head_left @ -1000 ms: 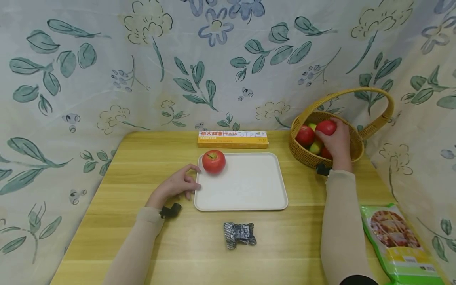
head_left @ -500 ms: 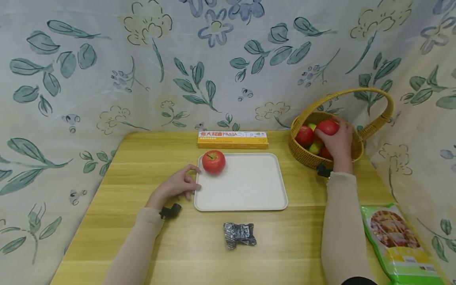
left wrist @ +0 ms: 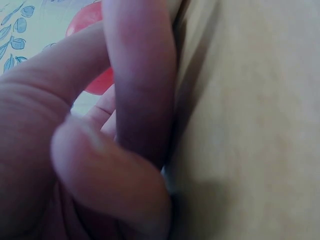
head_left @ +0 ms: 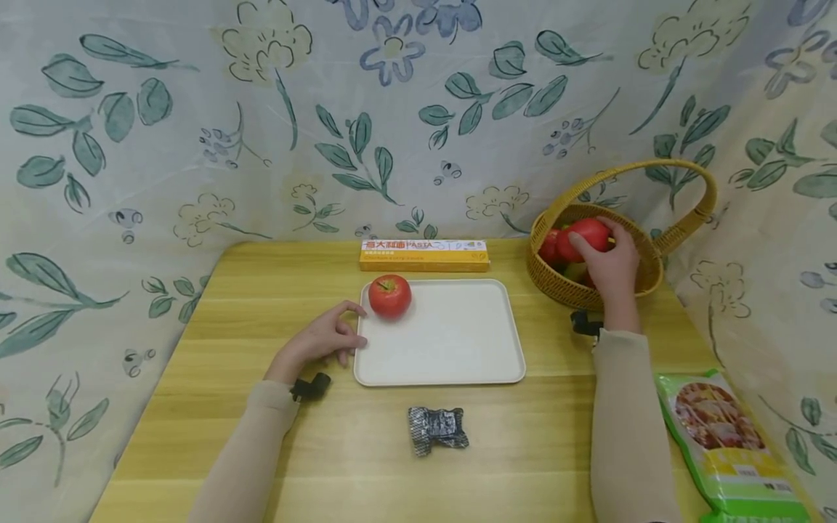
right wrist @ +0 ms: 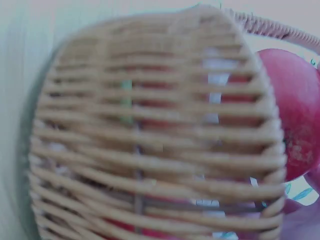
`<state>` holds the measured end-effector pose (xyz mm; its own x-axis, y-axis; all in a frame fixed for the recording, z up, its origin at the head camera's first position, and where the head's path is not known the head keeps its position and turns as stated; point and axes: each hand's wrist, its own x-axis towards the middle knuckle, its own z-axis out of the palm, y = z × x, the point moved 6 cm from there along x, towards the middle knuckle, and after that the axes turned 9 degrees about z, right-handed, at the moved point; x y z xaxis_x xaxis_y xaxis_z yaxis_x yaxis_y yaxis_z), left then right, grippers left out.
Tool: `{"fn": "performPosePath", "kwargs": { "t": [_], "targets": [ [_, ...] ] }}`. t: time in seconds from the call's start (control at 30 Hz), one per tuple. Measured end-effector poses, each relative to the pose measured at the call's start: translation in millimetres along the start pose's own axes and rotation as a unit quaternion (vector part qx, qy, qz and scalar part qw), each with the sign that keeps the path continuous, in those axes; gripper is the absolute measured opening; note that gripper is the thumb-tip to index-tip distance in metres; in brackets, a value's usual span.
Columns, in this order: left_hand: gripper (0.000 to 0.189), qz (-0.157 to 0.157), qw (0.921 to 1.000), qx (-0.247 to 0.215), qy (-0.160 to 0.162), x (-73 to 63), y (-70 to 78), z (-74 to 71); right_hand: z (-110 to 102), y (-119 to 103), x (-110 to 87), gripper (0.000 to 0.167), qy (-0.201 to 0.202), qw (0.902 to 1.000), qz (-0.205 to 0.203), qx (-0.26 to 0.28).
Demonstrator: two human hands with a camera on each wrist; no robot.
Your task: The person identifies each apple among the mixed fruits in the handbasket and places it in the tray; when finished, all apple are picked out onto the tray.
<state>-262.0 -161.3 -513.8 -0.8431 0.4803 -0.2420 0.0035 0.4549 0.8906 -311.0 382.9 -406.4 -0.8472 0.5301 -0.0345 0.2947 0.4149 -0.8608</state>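
In the head view, my right hand [head_left: 617, 261] grips a red apple [head_left: 586, 238] over the mouth of a wicker basket [head_left: 556, 285]. Another red apple [head_left: 551, 247] shows beside it in the basket, and the rest of the fruit is partly hidden by the hand. The right wrist view shows the basket's woven side [right wrist: 155, 125] up close, a red apple [right wrist: 292, 115] past its rim. My left hand [head_left: 320, 335] rests its thumb and index finger against the left rim of a white tray [head_left: 451, 327]. A red apple [head_left: 389, 296] sits in the tray's back left corner.
A yellow and white pasta box [head_left: 423, 256] lies behind the tray. In front of it is a small dark foil packet [head_left: 438, 430]. A green food bag [head_left: 732, 443] lies at the right. The basket's tall handle [head_left: 709, 190] arches up near the floral curtain [head_left: 405, 116].
My right hand, gripping the red apple, has shifted slightly left and toward me over the basket. The left hand stays at the tray's rim.
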Motion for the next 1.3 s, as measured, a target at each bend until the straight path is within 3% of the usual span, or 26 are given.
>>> {"fn": "performPosePath", "kwargs": {
  "t": [0.23, 0.5, 0.77, 0.9, 1.13, 1.3],
  "targets": [
    [0.060, -0.003, 1.0000, 0.003, 0.003, -1.3, 1.3, 0.1, 2.2, -4.8, -18.4, 0.073, -0.023, 0.9981, 0.002, 0.057],
    [0.060, 0.001, 1.0000, -0.005, 0.002, -2.0, 0.1, -1.2, 10.1, -7.0, -38.2, 0.071, -0.112, 0.9824, 0.000, 0.149],
    [0.059, -0.001, 1.0000, -0.001, 0.006, -0.4, -1.7, -1.9, 23.2, -24.0, -61.3, 0.066, -0.181, 0.9604, -0.096, 0.189],
    [0.059, 0.000, 1.0000, 0.000, 0.003, 0.7, -2.1, -1.1, 32.5, -34.4, -75.8, 0.070, -0.220, 0.9532, -0.129, 0.162],
    [0.060, 0.006, 1.0000, 0.000, -0.001, 0.7, -1.1, -1.7, 50.9, -36.9, -86.2, 0.071, -0.259, 0.9548, -0.135, 0.054],
    [0.060, 0.009, 1.0000, -0.002, -0.003, 0.3, -0.8, -1.0, 69.9, -31.4, -88.5, 0.072, -0.304, 0.9427, -0.132, 0.038]
  ]
}}
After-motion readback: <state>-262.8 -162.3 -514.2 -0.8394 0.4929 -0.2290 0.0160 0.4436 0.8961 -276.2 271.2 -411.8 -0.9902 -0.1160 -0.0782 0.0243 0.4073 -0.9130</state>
